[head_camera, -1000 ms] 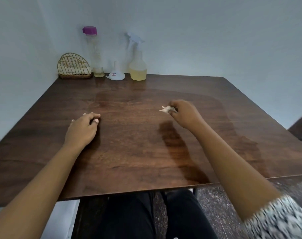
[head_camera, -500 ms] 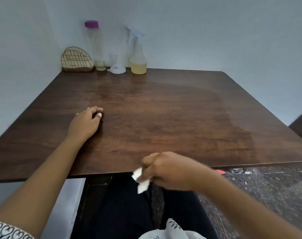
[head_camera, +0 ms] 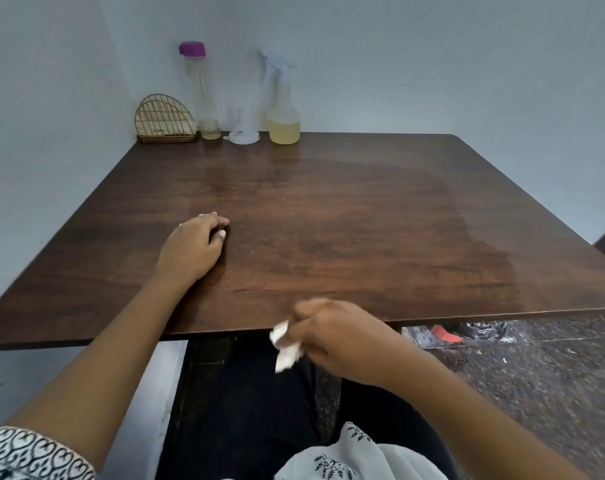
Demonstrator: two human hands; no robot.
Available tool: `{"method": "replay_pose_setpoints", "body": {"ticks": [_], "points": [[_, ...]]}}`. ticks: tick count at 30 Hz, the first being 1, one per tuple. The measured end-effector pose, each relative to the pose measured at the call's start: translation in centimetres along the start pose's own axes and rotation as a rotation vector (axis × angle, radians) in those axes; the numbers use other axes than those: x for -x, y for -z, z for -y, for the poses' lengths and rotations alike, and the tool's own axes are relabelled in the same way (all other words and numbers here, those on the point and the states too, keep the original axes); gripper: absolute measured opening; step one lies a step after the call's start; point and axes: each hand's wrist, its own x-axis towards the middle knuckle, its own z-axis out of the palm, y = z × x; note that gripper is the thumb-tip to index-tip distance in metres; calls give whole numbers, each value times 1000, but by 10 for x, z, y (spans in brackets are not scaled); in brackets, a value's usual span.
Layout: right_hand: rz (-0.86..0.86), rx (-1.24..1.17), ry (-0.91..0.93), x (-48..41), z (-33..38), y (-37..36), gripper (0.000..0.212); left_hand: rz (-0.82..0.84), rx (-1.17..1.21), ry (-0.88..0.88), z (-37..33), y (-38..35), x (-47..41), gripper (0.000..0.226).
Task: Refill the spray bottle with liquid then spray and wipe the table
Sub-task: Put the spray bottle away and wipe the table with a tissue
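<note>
My right hand point(head_camera: 342, 337) holds a crumpled white tissue point(head_camera: 284, 346) just off the near edge of the dark wooden table point(head_camera: 346, 237), above my lap. My left hand point(head_camera: 193, 245) rests on the tabletop at the left with its fingers curled under and nothing in it. A wide damp patch darkens the middle and right of the table. The spray bottle point(head_camera: 281, 109), clear with a white trigger head and yellowish liquid at the bottom, stands at the far edge against the wall.
Along the far edge stand a tall clear bottle point(head_camera: 200, 91) with a purple cap, a small white funnel point(head_camera: 243, 133) and a gold wire napkin holder point(head_camera: 164, 120). Walls close the far and left sides. Speckled floor lies to the right.
My right hand drew the tissue back from the middle of the table to beyond the near edge, then stayed there. My left hand stayed put.
</note>
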Motion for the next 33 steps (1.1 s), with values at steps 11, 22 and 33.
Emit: {"method": "replay_pose_setpoints", "body": {"ticks": [11, 22, 33], "points": [[-513, -702, -462, -39, -114, 78, 29, 490, 1107, -47, -136, -26, -30, 37], [-549, -1305, -865, -63, -227, 150, 31, 394, 1314, 597, -232, -59, -140, 3], [-963, -1518, -1120, 19, -316, 221, 15, 576, 1199, 469, -387, -103, -195, 20]]}}
